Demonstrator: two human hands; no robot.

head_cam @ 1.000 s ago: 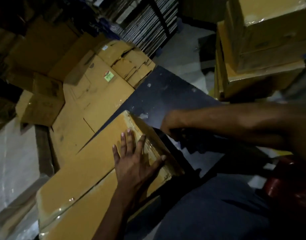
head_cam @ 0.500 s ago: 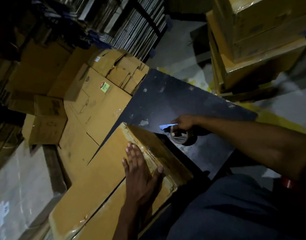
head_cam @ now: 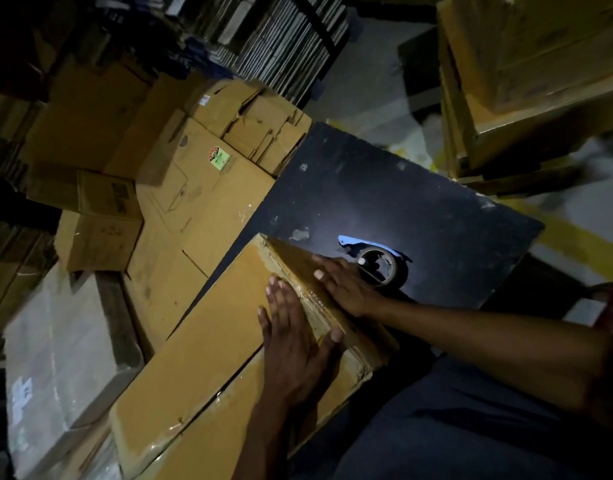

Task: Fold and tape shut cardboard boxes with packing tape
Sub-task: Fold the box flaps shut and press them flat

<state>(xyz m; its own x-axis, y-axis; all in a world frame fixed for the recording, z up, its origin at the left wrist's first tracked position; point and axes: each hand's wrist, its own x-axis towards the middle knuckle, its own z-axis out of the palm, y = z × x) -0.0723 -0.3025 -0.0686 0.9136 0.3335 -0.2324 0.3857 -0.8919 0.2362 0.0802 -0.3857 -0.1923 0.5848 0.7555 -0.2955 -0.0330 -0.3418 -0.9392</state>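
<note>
On the black table [head_cam: 419, 202], one box [head_cam: 208, 341], two flat hands, left hand [head_cam: 294, 341], right hand [head_cam: 343, 285], one tape roll [head_cam: 383, 268]

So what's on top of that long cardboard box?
Both hands: the left hand lies flat on the long cardboard box, and the right hand presses its taped end. Shiny tape shows between them; what's under the palms is hidden.

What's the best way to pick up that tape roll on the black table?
Probably from above with the right hand: the tape roll lies flat on the black table, hole up, so thumb inside the core and fingers round the outer rim, away from the blue cutter.
</note>
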